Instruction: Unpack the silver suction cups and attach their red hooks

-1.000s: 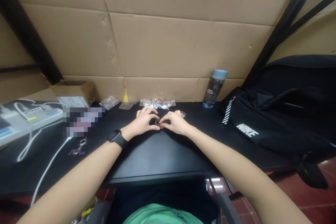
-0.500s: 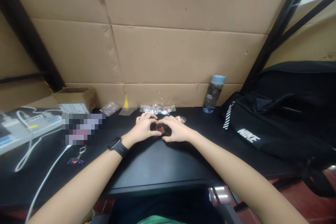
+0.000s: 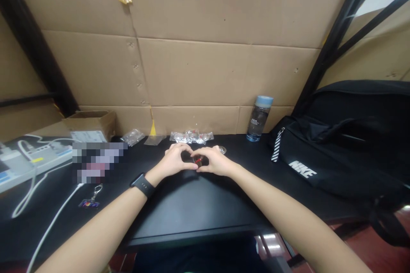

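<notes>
Small round dark part with a red spot [image 3: 198, 161], pinched between fingertips of left hand [image 3: 174, 163] and right hand [image 3: 215, 162], both closed together on it, low over black desk [image 3: 192, 204].

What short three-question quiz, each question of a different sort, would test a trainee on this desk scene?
1. True or false: the left hand and the right hand both touch the small red part.
2. What stands to the right of the hands, against the cardboard wall? A) mug B) water bottle C) lamp
3. Which wrist wears the black watch?
Key: 1 true; 2 B; 3 the left.
</notes>
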Demonstrator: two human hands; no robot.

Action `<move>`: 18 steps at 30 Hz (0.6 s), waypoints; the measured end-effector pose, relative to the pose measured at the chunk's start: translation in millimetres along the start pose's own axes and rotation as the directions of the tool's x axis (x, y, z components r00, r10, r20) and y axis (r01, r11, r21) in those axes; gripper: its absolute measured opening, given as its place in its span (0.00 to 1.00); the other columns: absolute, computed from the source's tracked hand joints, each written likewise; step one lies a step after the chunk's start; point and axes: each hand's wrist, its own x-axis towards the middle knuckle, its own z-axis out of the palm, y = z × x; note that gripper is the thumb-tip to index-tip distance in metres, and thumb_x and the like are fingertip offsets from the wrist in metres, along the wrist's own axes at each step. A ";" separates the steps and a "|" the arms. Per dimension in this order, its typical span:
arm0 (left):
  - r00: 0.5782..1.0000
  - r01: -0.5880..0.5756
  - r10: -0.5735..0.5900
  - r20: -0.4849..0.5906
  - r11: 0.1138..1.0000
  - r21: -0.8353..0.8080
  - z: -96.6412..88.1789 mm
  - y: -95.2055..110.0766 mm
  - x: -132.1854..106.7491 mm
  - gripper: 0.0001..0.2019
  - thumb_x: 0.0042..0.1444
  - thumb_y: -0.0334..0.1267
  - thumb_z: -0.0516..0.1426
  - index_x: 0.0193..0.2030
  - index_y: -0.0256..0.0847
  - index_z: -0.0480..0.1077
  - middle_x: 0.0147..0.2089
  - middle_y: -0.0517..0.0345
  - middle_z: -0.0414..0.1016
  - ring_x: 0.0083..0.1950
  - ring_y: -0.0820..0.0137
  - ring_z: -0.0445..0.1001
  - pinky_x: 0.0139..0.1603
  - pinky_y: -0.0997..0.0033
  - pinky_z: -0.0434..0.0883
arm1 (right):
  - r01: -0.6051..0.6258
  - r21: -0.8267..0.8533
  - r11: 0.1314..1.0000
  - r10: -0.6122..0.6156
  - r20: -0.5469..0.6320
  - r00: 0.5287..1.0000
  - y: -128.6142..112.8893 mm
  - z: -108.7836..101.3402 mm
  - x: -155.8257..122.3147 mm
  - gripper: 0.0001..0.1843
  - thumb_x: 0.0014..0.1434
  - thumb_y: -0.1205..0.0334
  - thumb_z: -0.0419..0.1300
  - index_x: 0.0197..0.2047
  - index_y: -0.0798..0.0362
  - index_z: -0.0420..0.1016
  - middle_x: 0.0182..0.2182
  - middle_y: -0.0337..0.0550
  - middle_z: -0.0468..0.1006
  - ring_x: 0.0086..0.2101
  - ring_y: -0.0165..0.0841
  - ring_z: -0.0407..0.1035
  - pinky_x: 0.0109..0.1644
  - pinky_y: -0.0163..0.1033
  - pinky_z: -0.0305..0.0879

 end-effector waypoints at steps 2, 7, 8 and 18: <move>1.000 -0.009 0.010 0.007 1.000 -0.027 -1.8 -2.1 0.1 0.23 0.43 0.55 0.71 0.45 0.51 0.79 0.58 0.55 0.73 0.62 0.51 0.65 0.65 0.47 0.62 | -0.030 0.003 1.000 0.030 -0.036 0.999 1.2 0.1 0.7 0.29 0.51 0.55 0.75 0.54 0.44 0.73 0.47 0.39 0.81 0.49 0.40 0.74 0.56 0.47 0.54; 1.000 -0.003 0.005 0.030 0.998 -0.058 -3.1 -4.6 0.6 0.11 0.53 0.52 0.66 0.39 0.52 0.82 0.56 0.56 0.73 0.62 0.54 0.68 0.68 0.49 0.60 | -0.029 0.011 1.000 0.030 -0.111 0.993 5.2 2.8 1.9 0.29 0.47 0.54 0.76 0.49 0.45 0.70 0.44 0.35 0.81 0.45 0.37 0.75 0.55 0.45 0.51; 1.000 -0.007 0.009 0.030 0.998 -0.067 -2.5 -4.0 0.7 0.10 0.55 0.52 0.65 0.39 0.52 0.83 0.56 0.56 0.73 0.61 0.55 0.68 0.67 0.49 0.61 | -0.029 0.011 1.000 0.030 -0.113 0.993 5.5 3.5 2.1 0.29 0.47 0.54 0.76 0.49 0.46 0.70 0.43 0.35 0.81 0.45 0.37 0.75 0.54 0.45 0.51; 0.997 -0.076 0.077 0.010 0.993 -0.089 7.0 -2.5 3.1 0.07 0.58 0.46 0.63 0.35 0.50 0.82 0.52 0.56 0.76 0.56 0.60 0.73 0.65 0.53 0.63 | -0.038 0.022 0.999 0.041 -0.141 0.989 4.3 9.9 2.8 0.27 0.47 0.54 0.76 0.47 0.47 0.71 0.41 0.37 0.81 0.43 0.38 0.75 0.54 0.45 0.51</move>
